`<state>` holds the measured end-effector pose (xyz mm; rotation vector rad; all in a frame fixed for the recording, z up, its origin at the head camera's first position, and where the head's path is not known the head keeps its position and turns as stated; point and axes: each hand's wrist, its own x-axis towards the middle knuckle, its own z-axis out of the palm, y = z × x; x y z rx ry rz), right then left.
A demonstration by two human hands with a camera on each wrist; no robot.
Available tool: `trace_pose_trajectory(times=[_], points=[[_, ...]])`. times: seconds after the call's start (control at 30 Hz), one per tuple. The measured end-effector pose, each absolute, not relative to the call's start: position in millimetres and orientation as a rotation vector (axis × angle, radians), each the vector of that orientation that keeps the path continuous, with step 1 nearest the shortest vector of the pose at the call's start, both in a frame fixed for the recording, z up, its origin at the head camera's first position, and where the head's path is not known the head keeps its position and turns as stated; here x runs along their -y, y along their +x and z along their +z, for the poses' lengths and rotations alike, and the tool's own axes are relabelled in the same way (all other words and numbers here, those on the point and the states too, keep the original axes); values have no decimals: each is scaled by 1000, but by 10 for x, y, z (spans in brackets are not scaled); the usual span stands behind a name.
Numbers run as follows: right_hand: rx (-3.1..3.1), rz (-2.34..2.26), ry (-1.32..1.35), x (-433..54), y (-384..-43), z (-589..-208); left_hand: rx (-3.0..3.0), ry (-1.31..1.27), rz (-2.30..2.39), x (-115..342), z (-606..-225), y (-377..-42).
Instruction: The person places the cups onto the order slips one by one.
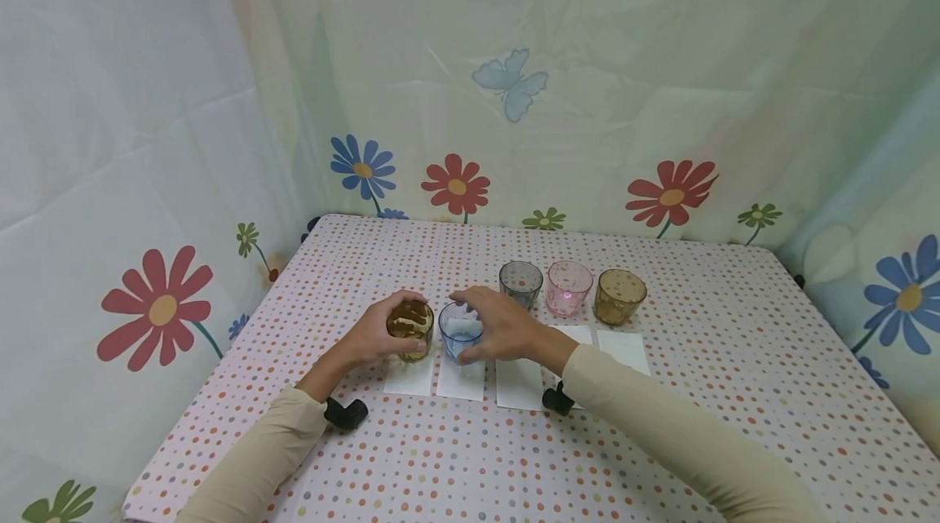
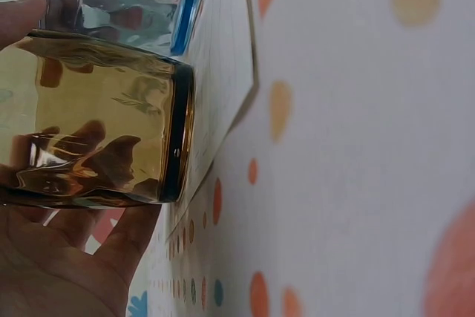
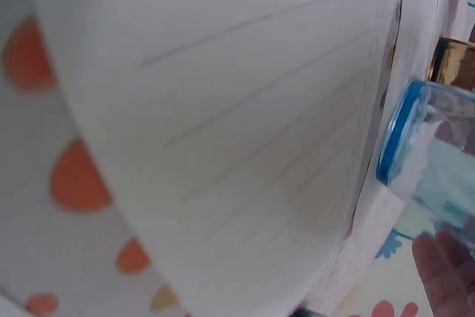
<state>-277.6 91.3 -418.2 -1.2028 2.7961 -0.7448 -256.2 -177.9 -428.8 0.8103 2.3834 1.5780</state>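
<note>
My left hand (image 1: 367, 337) grips an amber glass (image 1: 408, 329), thumb on its near side and fingers behind it. In the left wrist view the glass stands with its dark base over the edge of a white paper. Right beside it is a light blue glass (image 1: 457, 337), held by my right hand (image 1: 505, 325) with the thumb in front and the fingers at the far side. The right wrist view shows the blue base (image 3: 397, 133) close over the paper, with the fingertips (image 3: 445, 272) along the glass's side.
Behind my right hand stand a grey glass (image 1: 521, 282), a pink glass (image 1: 569, 288) and a second amber-brown glass (image 1: 619, 296). Several white papers (image 1: 519, 388) lie in a row on the dotted tablecloth (image 1: 441, 458). A flowered curtain (image 1: 573, 131) hangs behind the table.
</note>
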Motion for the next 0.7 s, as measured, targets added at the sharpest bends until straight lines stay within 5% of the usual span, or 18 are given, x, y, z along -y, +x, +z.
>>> trace_pose_trajectory(times=[0.7], points=[[-2892, -756, -1315, -1276, -3007, -4058, -2431, 815, 1582, 1837, -4585, -2706]])
